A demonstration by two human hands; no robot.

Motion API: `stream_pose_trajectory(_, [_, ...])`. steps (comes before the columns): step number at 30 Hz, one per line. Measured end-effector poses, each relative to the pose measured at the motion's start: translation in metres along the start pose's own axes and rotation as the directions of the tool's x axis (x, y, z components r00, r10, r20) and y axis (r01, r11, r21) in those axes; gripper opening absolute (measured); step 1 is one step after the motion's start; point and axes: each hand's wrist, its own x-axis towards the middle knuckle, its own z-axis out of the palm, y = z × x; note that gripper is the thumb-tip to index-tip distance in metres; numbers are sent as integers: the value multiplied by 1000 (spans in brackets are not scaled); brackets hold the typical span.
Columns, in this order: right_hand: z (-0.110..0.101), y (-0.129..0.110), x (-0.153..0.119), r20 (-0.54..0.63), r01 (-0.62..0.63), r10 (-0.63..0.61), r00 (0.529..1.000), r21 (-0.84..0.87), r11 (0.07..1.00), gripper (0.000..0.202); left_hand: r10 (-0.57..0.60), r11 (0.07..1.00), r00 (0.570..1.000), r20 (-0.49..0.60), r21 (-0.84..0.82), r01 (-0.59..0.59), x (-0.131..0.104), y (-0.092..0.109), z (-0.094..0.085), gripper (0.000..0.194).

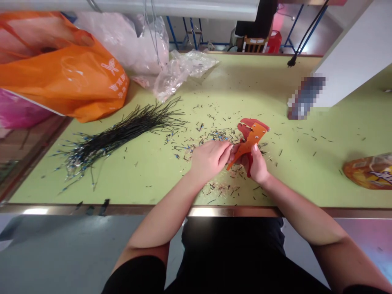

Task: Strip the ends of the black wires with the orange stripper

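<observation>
Orange-and-red handheld wire stripper: sits above green tabletop, wrapped in right hand, and could nip left hand, pinched on thin black wire, if squeezed too near.

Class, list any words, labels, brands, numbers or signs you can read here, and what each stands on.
None can be read with certainty.
Orange bag: white characters beside a logo, too blurred.
Yellow-brown package: stylised lettering, unclear.
Wooden chair: small white labels, too small.
</observation>
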Motion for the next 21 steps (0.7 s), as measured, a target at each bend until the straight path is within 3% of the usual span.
stream_pose_trajectory(13, [3, 5, -1, -146, -23, 13, 989, -66, 998, 66, 92, 994, 991, -92, -47, -97, -1, 9, 2, 23])
stream_pose_trajectory(21, [3, 12, 0, -169, -18, 10, 986, -47, 999, 63, 151, 988, 983, -100, -21, -154, -2, 13, 2, 23])
